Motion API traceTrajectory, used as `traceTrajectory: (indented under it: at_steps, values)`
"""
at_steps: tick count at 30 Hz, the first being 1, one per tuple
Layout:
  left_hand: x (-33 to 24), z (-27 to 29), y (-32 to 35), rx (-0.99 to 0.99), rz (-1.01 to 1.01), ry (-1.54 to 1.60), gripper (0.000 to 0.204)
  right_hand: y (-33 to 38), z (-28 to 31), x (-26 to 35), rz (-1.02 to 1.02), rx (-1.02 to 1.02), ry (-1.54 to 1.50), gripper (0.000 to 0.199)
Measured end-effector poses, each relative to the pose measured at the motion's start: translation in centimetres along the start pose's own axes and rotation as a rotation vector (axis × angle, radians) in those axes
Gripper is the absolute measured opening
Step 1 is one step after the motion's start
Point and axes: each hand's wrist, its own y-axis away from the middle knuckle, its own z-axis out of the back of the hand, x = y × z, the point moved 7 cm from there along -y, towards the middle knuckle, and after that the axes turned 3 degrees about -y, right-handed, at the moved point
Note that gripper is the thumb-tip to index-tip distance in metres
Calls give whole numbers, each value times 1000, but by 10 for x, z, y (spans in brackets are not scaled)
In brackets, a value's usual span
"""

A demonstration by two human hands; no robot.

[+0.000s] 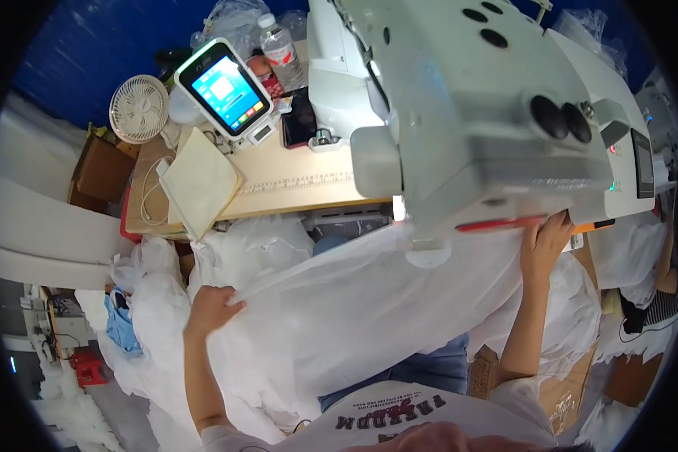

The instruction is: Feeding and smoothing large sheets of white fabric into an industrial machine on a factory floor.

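Note:
A wide sheet of thin white fabric [339, 316] stretches across my lap, its upper edge running up under the head of a large white sewing machine [497, 151]. My left hand [215, 307] is closed, pinching the sheet's left edge between thumb and fingers. At the machine's front right, my right hand [546, 245] has its fingers curled at the fabric's right part, just below the machine head. Its fingertips are partly hidden there. Beside those fingers a thin red strip [497, 224] shows on the machine's lower front. The needle area is out of sight behind the head.
The wooden table [294, 184] carries a lit touch screen [226, 89], a phone [300, 119], a water bottle [282, 56], a cream pad [200, 181] and a small fan [139, 109]. White fabric heaps [154, 324] lie at left. Another person's arm [667, 252] appears far right.

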Motion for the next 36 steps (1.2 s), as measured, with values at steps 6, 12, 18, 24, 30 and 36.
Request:
traceTrajectory:
  at_steps: [6, 12, 18, 24, 30, 36]
  values:
    - [62, 27, 56, -343, 47, 1158, 23, 20, 40, 75, 123, -143, -196, 36]
    - [-1, 79, 96, -707, 122, -292, 8, 18, -3, 101, 149, 300, -224, 34]
    - [19, 105, 109, -906, 382, -91, 9, 22, -23, 112, -42, 661, -294, 36]
    - [59, 75, 56, -764, 413, 293, 7, 26, -14, 127, -148, 663, -382, 35]
    - [14, 35, 12, -205, 43, 954, 6, 63, 10, 4, -426, 675, -398, 28]
    - [13, 25, -14, -370, 83, 1423, 6, 55, 23, 13, -308, 294, -489, 13]
